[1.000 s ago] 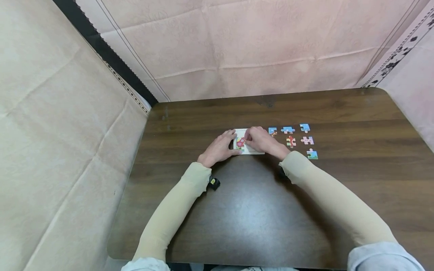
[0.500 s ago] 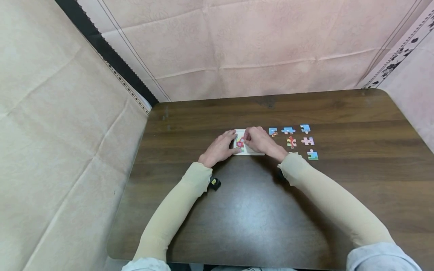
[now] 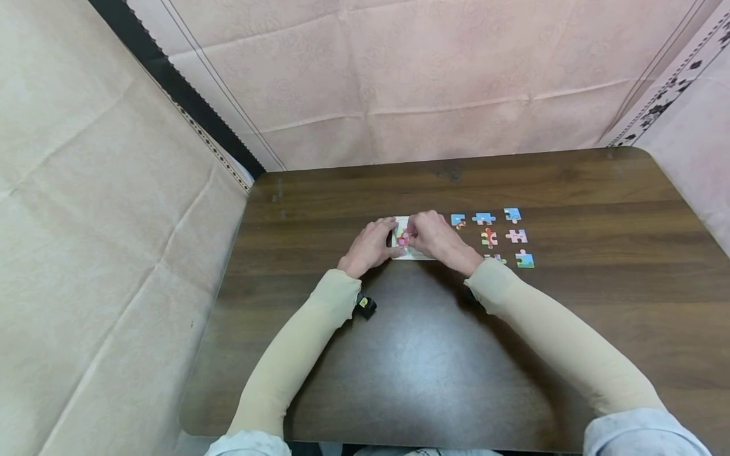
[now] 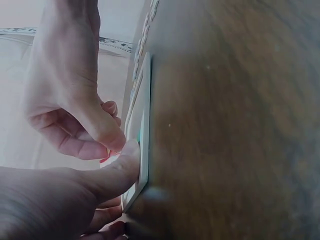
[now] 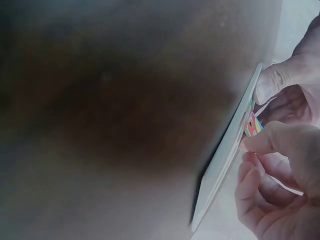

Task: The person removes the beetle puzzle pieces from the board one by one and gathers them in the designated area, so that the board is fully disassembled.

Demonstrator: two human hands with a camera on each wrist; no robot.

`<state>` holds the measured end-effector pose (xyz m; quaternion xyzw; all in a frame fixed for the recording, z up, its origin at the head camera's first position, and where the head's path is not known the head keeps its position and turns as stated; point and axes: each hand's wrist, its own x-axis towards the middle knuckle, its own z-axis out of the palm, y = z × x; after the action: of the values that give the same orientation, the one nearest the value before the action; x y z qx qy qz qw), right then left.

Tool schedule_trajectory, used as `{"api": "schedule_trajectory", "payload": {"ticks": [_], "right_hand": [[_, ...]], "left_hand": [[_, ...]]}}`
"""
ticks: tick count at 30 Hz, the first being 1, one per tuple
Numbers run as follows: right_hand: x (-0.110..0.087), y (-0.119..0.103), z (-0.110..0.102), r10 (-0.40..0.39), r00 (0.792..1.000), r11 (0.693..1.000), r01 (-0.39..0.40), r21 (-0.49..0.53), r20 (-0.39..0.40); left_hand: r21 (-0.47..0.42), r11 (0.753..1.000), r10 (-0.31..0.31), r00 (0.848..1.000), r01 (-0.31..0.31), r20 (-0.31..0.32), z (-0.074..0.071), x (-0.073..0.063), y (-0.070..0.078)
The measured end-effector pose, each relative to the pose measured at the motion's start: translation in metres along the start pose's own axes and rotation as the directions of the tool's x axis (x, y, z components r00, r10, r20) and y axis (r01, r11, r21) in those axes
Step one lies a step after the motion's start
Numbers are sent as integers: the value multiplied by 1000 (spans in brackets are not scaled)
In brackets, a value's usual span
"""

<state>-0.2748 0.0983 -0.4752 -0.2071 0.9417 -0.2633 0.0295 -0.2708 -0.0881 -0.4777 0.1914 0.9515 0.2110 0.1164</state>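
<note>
A small white puzzle tray [image 3: 419,257] lies on the table between both hands. My left hand [image 3: 369,247] holds its left side, with the thumb on the near rim and the fingers toward the far corner. From the right, my right hand [image 3: 439,240] reaches over the tray and pinches a brightly coloured puzzle piece [image 5: 254,125] between thumb and fingertip. That piece stands tilted at the tray in the right wrist view, its red edge beside the left thumb [image 4: 127,162] in the left wrist view. The right hand covers much of the tray's inside in the head view.
Several loose jigsaw pieces lie in rows right of the tray, among them a blue one [image 3: 512,215], a red one [image 3: 489,238] and a pink one [image 3: 516,236]. Another piece [image 3: 495,258] is partly hidden behind the right wrist. The brown table [image 3: 365,380] meets hanging cloth behind.
Both hands stay at the tray. The right hand has shifted slightly left, and the left wrist has edged inward. A loose piece beside the right wrist now shows more.
</note>
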Motion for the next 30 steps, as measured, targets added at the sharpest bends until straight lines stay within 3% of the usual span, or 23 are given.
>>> {"api": "schedule_trajectory", "payload": {"ticks": [5,12,19,30], "right_hand": [[-1,-4,2,-1,1000,1000,1,-24,-17],[-3,-12,0,-108,993,990,102,-95,-56],[-1,-4,-3,0,999,1000,0,-7,-41],[-15,18,-14,36,996,995,-27,99,-80]], "left_hand": [[-4,1000,-10,1000,9,-3,-1,0,2],[10,1000,13,999,-13,-30,0,0,2],[10,1000,6,1000,-6,5,1,0,-1],[41,999,6,999,-8,51,2,0,-8]]}}
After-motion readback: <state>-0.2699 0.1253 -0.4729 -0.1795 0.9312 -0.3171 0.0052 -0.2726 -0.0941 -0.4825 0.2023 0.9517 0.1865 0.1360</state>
